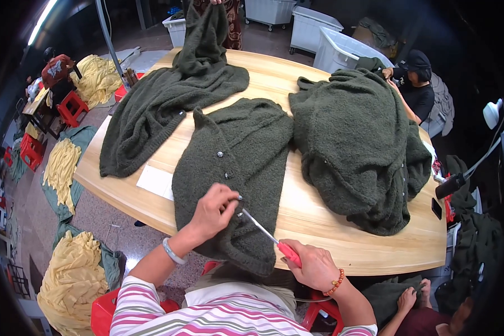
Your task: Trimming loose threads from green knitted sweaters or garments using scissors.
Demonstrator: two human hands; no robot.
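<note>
A dark green knit cardigan (252, 134) lies in front of me, with a row of shiny buttons (220, 154) down its front. My left hand (214, 210) is closed in a pinch beside one button (240, 197); what the fingertips hold, if anything, is too small to make out. In my right hand (313, 263) is a tool with a pink-red handle (289, 253) and a slim metal shaft (257, 225). The shaft slants up to the left, its tip close to a lower button (239, 214).
The wooden table (313, 246) also bears a green garment (151, 112) at left, held up by a person's hand (215, 1), and a garment heap (353, 140) at right. A phone (436, 208) lies near the right edge. Co-workers sit at right. White bins (341, 47) stand behind.
</note>
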